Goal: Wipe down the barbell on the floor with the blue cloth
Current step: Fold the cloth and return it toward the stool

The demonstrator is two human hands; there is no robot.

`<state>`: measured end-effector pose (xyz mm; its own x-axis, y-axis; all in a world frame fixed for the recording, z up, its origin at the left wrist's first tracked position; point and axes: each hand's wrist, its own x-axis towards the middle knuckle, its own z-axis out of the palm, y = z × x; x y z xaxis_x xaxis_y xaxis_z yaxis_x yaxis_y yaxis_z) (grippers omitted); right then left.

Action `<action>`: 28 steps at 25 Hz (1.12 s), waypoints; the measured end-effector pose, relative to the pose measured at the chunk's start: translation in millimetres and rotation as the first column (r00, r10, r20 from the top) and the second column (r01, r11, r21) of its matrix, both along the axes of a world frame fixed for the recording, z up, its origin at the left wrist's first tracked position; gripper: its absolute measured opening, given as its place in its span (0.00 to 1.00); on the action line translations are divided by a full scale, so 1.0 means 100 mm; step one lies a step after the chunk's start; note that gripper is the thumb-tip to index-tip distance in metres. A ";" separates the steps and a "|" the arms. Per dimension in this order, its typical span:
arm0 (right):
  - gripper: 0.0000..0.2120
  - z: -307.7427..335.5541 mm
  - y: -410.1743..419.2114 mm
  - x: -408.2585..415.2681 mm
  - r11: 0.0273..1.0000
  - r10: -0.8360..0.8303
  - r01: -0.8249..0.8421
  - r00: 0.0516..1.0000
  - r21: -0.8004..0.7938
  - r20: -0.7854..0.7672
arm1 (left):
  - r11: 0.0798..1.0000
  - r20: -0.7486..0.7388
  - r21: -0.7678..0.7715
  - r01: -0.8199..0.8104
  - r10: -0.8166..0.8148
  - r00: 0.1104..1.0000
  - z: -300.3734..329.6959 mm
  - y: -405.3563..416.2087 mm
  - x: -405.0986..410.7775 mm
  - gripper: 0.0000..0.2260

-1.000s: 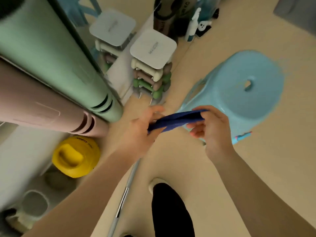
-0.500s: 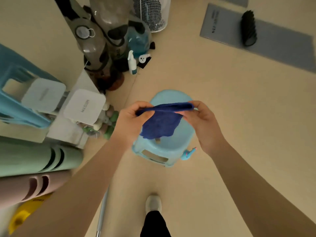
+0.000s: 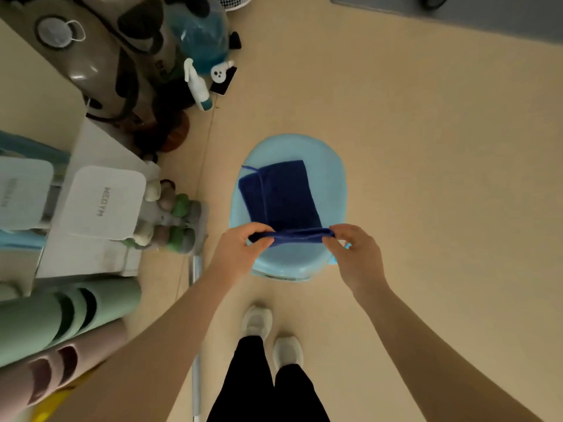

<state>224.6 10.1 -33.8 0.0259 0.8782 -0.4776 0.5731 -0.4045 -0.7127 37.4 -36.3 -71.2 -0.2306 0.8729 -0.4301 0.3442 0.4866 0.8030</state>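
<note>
Left hand and right hand pinching dark blue terry cloth over pale blue plastic stool, thin grey metal barbell partly hidden behind left forearm

Both hands pinching blue cloth (folded), above stool

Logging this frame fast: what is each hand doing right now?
Left hand: pinching the left end of the blue cloth.
Right hand: pinching the cloth's right end.
</note>
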 end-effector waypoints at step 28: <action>0.15 -0.60 0.89 -0.15 0.993 0.115 -0.104 0.974 -0.063 0.196 | 0.972 -0.281 -0.030 0.233 -0.232 0.931 -0.38 0.79 -0.21 0.10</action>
